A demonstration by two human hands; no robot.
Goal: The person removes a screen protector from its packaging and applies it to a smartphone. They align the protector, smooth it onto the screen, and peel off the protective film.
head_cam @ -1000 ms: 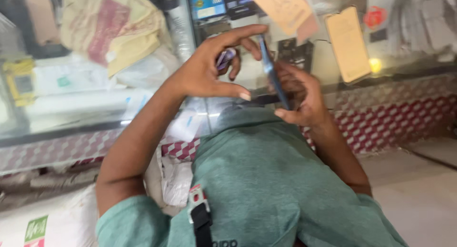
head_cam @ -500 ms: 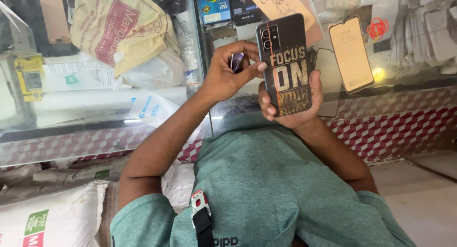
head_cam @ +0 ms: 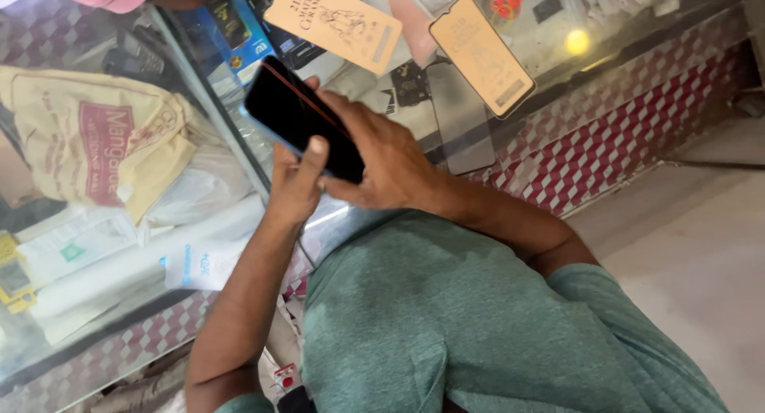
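A person in a green T-shirt (head_cam: 478, 317) stands at a glass-topped shop counter (head_cam: 550, 62), holding a dark-screened smartphone (head_cam: 303, 117) in both hands above the counter's near edge. The left hand (head_cam: 296, 186) comes up from below, its fingers curled under the phone and its thumb pressed flat against the lower edge of the screen. The right hand (head_cam: 382, 154) wraps the phone's right side, fingers closed along its edge and back, so the handset is clasped firmly between the two, screen up and tilted on a diagonal. On the glass just beyond the phone lie two tan screen-protector packets (head_cam: 478, 53), one long and slanted toward the counter's far edge, the other close beside a sheet of dark tempered glass (head_cam: 462, 130). A blue box (head_cam: 227, 27) shows near the far edge. Toward the counter's left end rest a cream cloth bag (head_cam: 88, 142) with a red printed panel and a heap of white plastic bags (head_cam: 191, 194). The counter's front is faced in red-and-white patterned tile (head_cam: 637, 130).
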